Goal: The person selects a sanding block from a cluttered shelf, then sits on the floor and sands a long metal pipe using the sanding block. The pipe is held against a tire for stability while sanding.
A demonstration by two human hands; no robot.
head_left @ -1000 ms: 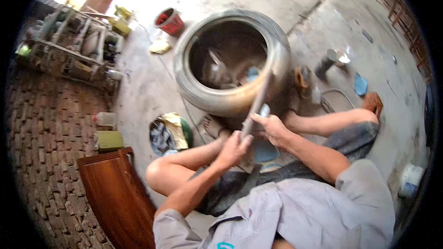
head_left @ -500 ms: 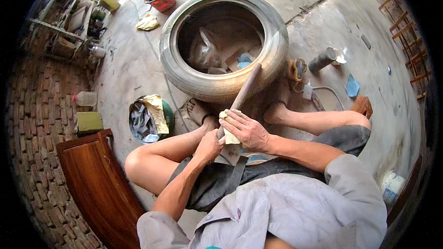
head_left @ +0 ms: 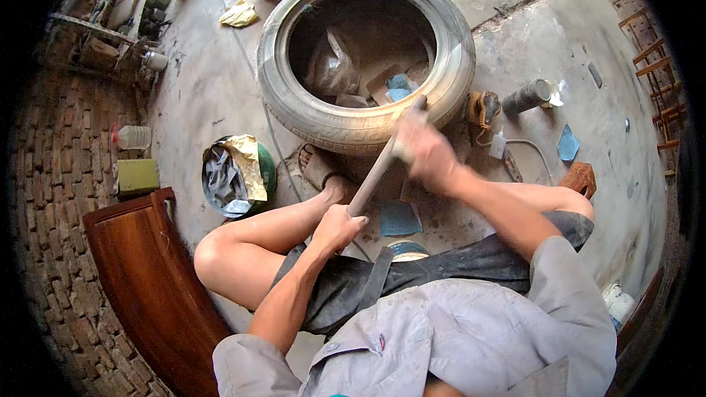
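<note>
In the head view, we see our left hand closed around the lower end of a long, grey-brown, rod-shaped stick, which slants up and away between our bent knees. Our right hand is blurred, curled over the stick's upper part with a pale yellowish sheet between its fingers and the stick; we cannot tell how each finger sits. The stick's far end lies over the near rim of a large, dusty grey rubber tyre, though we cannot tell whether they touch. Inside the tyre we find a crumpled clear plastic bag and light-blue scraps. Below the stick, a flat blue sheet lies on the floor. To our left stands a round green tub holding dark cloth; to our right, a small white bottle stands near an orange-yellow tool.
</note>
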